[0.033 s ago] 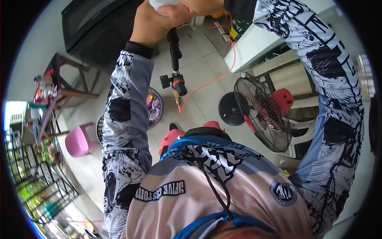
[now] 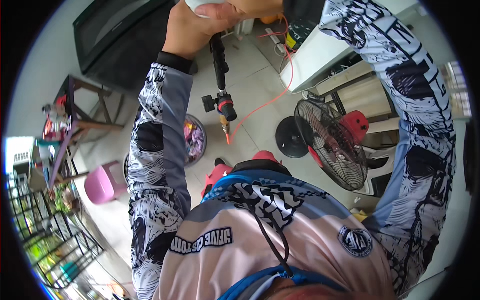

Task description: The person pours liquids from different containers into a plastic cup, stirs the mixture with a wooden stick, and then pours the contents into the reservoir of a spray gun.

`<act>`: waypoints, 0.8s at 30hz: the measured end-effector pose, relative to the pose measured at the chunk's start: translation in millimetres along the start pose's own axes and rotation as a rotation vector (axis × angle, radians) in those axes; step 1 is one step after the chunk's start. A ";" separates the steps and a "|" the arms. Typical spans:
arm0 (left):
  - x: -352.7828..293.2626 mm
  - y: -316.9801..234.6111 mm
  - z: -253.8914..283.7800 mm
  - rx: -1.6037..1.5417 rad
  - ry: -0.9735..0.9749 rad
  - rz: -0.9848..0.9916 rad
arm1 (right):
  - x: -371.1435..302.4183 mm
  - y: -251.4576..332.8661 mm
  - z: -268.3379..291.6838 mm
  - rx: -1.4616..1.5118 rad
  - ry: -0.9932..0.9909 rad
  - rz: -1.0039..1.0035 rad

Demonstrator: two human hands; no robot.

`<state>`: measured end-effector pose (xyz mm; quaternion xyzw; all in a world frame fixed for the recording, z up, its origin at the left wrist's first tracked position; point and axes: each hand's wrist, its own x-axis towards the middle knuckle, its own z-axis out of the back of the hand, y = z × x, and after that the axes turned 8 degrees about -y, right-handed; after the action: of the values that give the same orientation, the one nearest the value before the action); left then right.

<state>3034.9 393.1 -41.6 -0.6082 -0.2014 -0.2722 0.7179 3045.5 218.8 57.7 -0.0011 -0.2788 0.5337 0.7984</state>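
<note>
Both my arms are raised, and the hands meet at the top edge of the head view. There my left hand (image 2: 192,27) is closed against a smooth white rounded piece (image 2: 202,7), partly cut off by the edge. Beside it my right hand (image 2: 257,7) looks closed too, but its fingers are mostly out of view. A black stem (image 2: 218,60) hangs below the hands, ending in a black fitting with a red-ringed knob (image 2: 226,108) and a small square black part (image 2: 208,103). A brass connector (image 2: 225,126) underneath joins an orange hose (image 2: 265,103).
A fan (image 2: 332,142) stands at the right near a white cabinet (image 2: 320,57). Left are a pink plastic chair (image 2: 102,185), a wooden table (image 2: 82,97) and a basin (image 2: 204,135) of purple cloth. A large black television (image 2: 127,45) is far left; a power strip (image 2: 274,40) lies ahead.
The surroundings have shifted very slightly in the picture, and the hanging connector sits a little lower and further right. Both hands keep the same hold.
</note>
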 end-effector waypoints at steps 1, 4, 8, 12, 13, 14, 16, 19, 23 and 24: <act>12.6 4.9 2.1 0.018 0.057 0.043 | -7.1 -14.9 1.4 -0.069 0.037 -0.062; 98.7 15.0 -13.2 -0.096 0.004 -0.080 | -28.3 -61.7 13.7 0.096 -0.265 -0.387; 163.0 67.3 -37.6 -0.259 0.110 0.092 | -173.2 -131.5 -84.9 0.471 -0.341 -0.973; 250.7 124.3 -73.3 -0.267 0.109 0.076 | -183.2 -102.7 -134.6 0.864 0.103 -1.138; 273.0 137.0 -80.9 -0.285 0.126 0.102 | -167.6 -107.7 -143.6 0.969 0.152 -1.129; 296.9 146.3 -93.8 -0.298 0.149 0.094 | -163.5 -120.7 -168.4 1.086 -0.003 -1.049; 341.4 164.9 -119.6 -0.291 0.158 0.067 | -138.2 -161.4 -193.9 1.138 -0.109 -1.057; 417.3 194.0 -147.4 -0.390 0.199 -0.021 | -122.4 -236.5 -220.8 1.380 -0.315 -1.049; 459.8 249.2 -198.4 -0.421 0.289 -0.064 | -141.0 -280.5 -255.3 1.265 -0.411 -1.075; 486.1 256.0 -207.4 -0.465 0.302 -0.065 | -139.9 -311.1 -254.2 1.257 -0.417 -1.069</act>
<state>3563.5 147.0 27.3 -0.7024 -0.0438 -0.4215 0.5719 3385.4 40.8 -125.9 0.6725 -0.0349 0.1298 0.7278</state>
